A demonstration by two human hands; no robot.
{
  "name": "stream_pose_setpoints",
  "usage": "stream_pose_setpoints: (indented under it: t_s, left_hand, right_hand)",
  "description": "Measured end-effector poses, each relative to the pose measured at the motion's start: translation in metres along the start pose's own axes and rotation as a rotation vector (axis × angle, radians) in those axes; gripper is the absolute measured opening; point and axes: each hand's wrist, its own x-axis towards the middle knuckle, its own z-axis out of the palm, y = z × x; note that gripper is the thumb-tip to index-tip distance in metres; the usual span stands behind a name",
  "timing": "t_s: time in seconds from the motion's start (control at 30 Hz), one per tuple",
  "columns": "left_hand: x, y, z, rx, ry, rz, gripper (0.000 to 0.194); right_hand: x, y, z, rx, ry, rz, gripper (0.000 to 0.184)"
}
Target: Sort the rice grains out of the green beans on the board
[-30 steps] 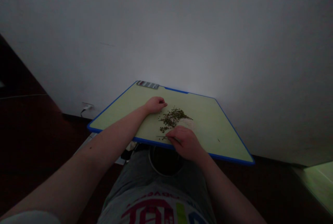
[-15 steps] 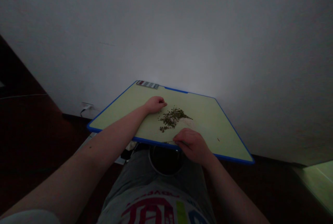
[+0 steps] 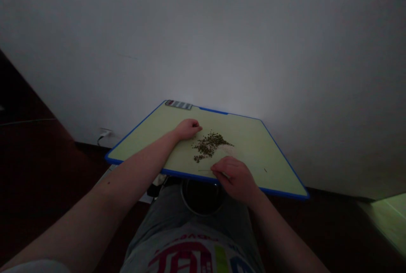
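Observation:
A loose pile of small dark green beans lies on the pale green board, which has a blue rim. Beside its right side is a spread of pale grains, probably rice. My right hand pinches a thin stick that points left, just inside the board's near edge. Left of the pile, my left hand rests on the board, its fingers curled closed. Anything in them is hidden. Under the near edge, a dark round bowl sits at my lap, its rim partly covered by the board.
At the board's far left corner lies a flat, striped grey and red object. A small dark sliver is on the right part. A white wall rises behind the board. On the left, a plug sits in a wall socket.
The stick was down at the blue near edge with a few dark bits beside it; now it lies slightly farther in and those bits are gone. My left hand stays put.

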Motion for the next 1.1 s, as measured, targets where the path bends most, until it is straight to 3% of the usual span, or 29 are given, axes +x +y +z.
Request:
stream_pose_setpoints:
  t_s: [0.33, 0.7, 0.83, 1.1]
  left_hand:
    - [0.000, 0.000, 0.000, -0.007, 0.007, 0.005, 0.032]
    - [0.001, -0.003, 0.001, 0.004, 0.006, 0.003, 0.032]
    - [0.001, -0.003, 0.002, 0.006, 0.008, 0.010, 0.033]
    - [0.000, 0.001, 0.000, 0.002, -0.007, -0.011, 0.032]
  right_hand:
    - [-0.004, -0.030, 0.042, -0.296, -0.067, -0.052, 0.023]
    - [-0.009, -0.018, 0.021, -0.260, 0.016, 0.023, 0.024]
    - [-0.009, -0.020, 0.027, -0.245, 0.016, 0.018, 0.024]
    - [-0.005, -0.039, 0.049, -0.408, -0.110, -0.006, 0.022]
